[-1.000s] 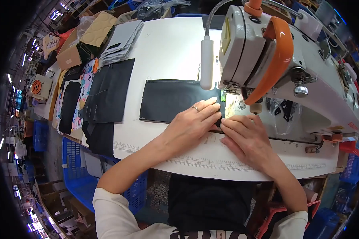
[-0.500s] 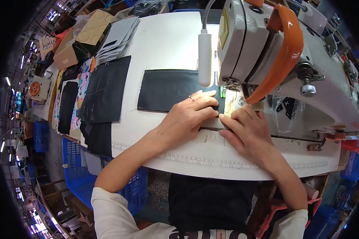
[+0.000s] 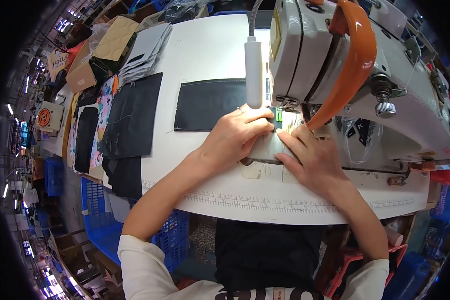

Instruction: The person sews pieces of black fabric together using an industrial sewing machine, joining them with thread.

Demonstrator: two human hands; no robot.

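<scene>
A flat black panel (image 3: 207, 106), leather-like with a light stitch line along its far edge, lies on the white sewing table under the head of a sewing machine (image 3: 287, 55). My left hand (image 3: 240, 131), wearing a ring, has its bent fingers closed on the panel's right end, close to the presser foot. Opposite it, my right hand (image 3: 312, 152) rests on the machine bed with index fingertip near the panel's corner. Its thumb is spread from the index, and it grips nothing visible. Bright green pieces (image 3: 279, 116) show beside the foot. The needle tip is hidden.
Stacked black panels (image 3: 132, 115) and grey sheets (image 3: 145, 52) lie on the left. A printed ruler (image 3: 255, 204) runs along the front edge. The machine's orange handle (image 3: 352, 60) and white lamp (image 3: 253, 75) hang overhead. A blue basket (image 3: 172, 240) stands below.
The black panel has slid away from me under the machine, its near edge now farther from the ruler. Both hands have moved slightly forward with it.
</scene>
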